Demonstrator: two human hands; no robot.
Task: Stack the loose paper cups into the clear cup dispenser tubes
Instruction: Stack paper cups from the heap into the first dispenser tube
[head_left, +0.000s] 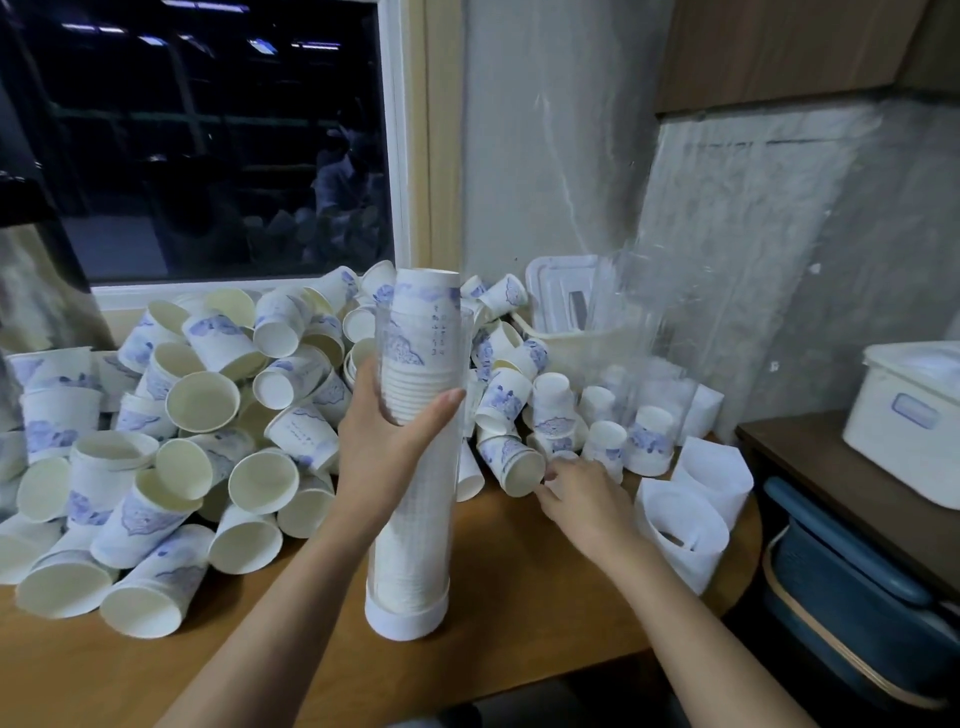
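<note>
A clear dispenser tube with a white base stands upright on the wooden table. It is packed with stacked paper cups, and the stack's top sticks out above the tube's rim. My left hand grips the tube around its middle. My right hand reaches right, fingertips touching a loose cup that lies on its side. A big heap of white cups with blue print covers the table's left and back.
More clear tubes lean against the wall at the back right, beside a white basket. Folded white paper holders sit at the table's right edge. A white lidded box rests on a side shelf. A dark window is behind.
</note>
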